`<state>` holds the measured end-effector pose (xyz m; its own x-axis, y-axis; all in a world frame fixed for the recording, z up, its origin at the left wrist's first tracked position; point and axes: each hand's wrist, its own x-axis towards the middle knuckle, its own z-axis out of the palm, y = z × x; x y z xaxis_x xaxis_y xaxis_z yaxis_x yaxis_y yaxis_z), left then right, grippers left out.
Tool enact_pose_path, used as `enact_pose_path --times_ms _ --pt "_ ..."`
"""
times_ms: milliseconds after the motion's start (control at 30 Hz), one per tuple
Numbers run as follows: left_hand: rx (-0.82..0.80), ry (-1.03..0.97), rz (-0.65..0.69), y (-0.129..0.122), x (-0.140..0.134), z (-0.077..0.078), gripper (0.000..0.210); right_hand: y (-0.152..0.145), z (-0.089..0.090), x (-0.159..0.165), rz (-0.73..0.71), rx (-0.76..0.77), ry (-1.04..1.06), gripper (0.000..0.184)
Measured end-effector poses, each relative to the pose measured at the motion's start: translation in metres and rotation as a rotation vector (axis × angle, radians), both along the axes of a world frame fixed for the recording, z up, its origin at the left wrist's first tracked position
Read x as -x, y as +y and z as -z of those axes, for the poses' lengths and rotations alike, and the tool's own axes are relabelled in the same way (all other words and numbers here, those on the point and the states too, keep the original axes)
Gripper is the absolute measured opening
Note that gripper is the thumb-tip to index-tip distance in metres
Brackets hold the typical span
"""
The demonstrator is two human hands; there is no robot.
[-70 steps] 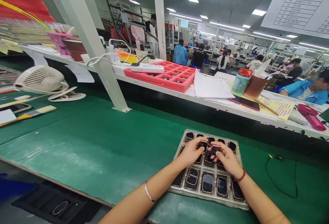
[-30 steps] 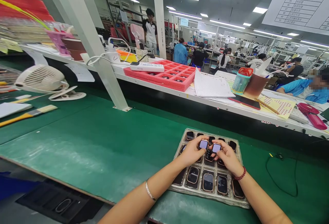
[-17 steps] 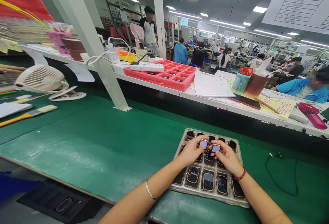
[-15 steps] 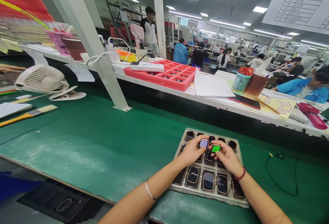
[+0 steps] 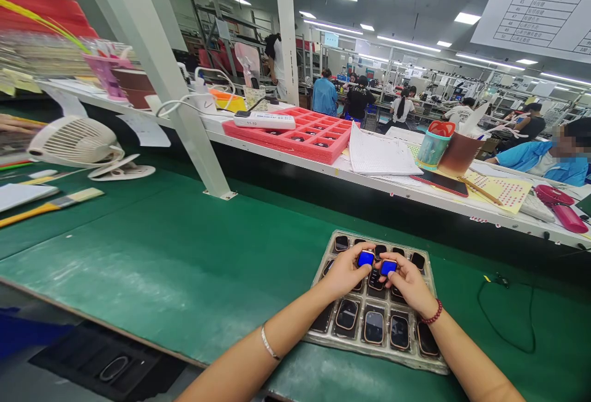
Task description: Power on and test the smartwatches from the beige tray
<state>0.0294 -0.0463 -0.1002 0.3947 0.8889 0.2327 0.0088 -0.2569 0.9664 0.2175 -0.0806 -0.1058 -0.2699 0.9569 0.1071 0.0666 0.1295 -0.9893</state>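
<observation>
Above a clear plastic tray (image 5: 364, 345) my left hand (image 5: 345, 271) grips a strapless smartwatch (image 5: 366, 258), its screen lit solid blue. Close beside it, my right hand (image 5: 409, 280) pinches a second smartwatch (image 5: 388, 268), also glowing blue. Both thumbs rest at the lower edges of the watches, and the screens face up toward me. Beneath the hands, the tray's compartments hold several more watches with dark screens, such as a gold-rimmed one (image 5: 373, 326) near the front. My hands cover part of the middle rows.
The tray lies on a green bench (image 5: 184, 254). Behind it runs a white shelf (image 5: 295, 159) with a red foam tray (image 5: 323, 143), papers and pen cups. A slanted post (image 5: 184, 100) meets the bench. A white fan (image 5: 74, 140) stands left; a thin cable (image 5: 498, 322) lies right.
The left watch's screen has turned from pale lavender to blue, the right one's from green to blue. My hands stay in place. A person in the background has moved behind the pillar.
</observation>
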Motion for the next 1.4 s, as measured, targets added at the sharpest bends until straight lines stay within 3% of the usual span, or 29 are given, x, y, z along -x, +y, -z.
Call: enact_pose_path --times_ms 167,500,867,1400 --pt "0.034 0.026 0.001 -0.001 0.0 -0.004 0.037 0.0 0.0 0.0 0.0 0.012 0.007 0.032" --pt "0.068 0.0 0.045 0.001 0.0 0.006 0.019 0.001 -0.001 -0.001 0.004 0.083 0.044 0.031" --pt "0.173 -0.024 0.039 -0.001 0.001 -0.005 0.03 -0.002 -0.006 0.0 0.035 0.068 0.018 0.026" --pt "0.184 -0.031 0.069 -0.001 -0.001 -0.002 0.04 -0.003 -0.009 0.003 0.031 0.047 -0.012 0.024"
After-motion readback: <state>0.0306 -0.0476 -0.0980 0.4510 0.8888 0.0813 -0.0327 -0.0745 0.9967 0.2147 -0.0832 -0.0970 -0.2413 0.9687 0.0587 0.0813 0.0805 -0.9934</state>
